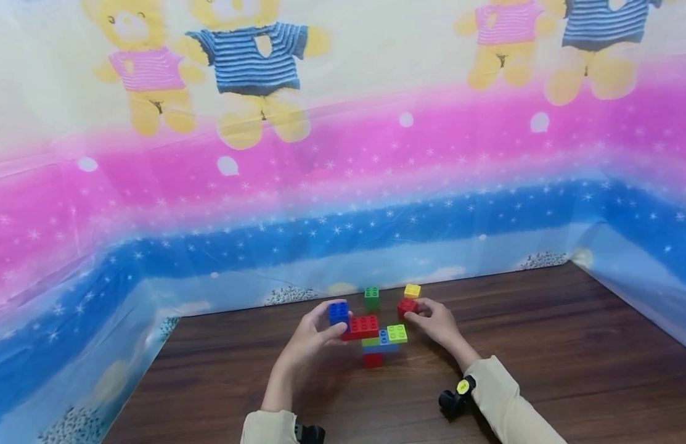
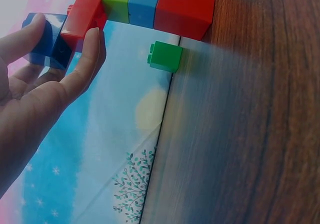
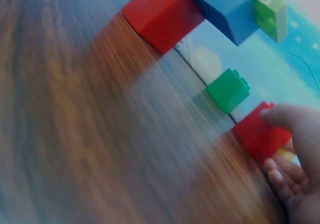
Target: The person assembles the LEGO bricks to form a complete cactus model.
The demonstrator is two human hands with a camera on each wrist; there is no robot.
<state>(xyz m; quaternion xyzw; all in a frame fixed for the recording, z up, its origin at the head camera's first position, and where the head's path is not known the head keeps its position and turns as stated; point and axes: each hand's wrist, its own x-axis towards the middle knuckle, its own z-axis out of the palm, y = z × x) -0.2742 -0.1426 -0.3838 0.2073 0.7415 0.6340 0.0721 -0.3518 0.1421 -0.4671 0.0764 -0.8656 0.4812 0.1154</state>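
My left hand (image 1: 311, 338) holds a dark blue brick (image 1: 338, 312) between thumb and fingers, with one fingertip right at the long red brick (image 1: 362, 327) beside it. That red brick forms the upper left of a stacked build. Under it come a lime green brick (image 2: 118, 3), a lighter blue brick (image 3: 225, 9) and a red base brick (image 1: 373, 360) on the table. Another lime green brick (image 1: 397, 333) tops the build's right end. Farther right, my right hand (image 1: 438, 323) pinches a separate red brick (image 3: 261, 131) by its sides, low at the tabletop.
A green brick (image 1: 371, 298) stands behind the build. A yellow brick (image 1: 412, 290) sits just beyond the red one at my right hand. The brown wooden table (image 1: 209, 376) ends at a patterned cloth backdrop (image 1: 320, 231) along the back and sides.
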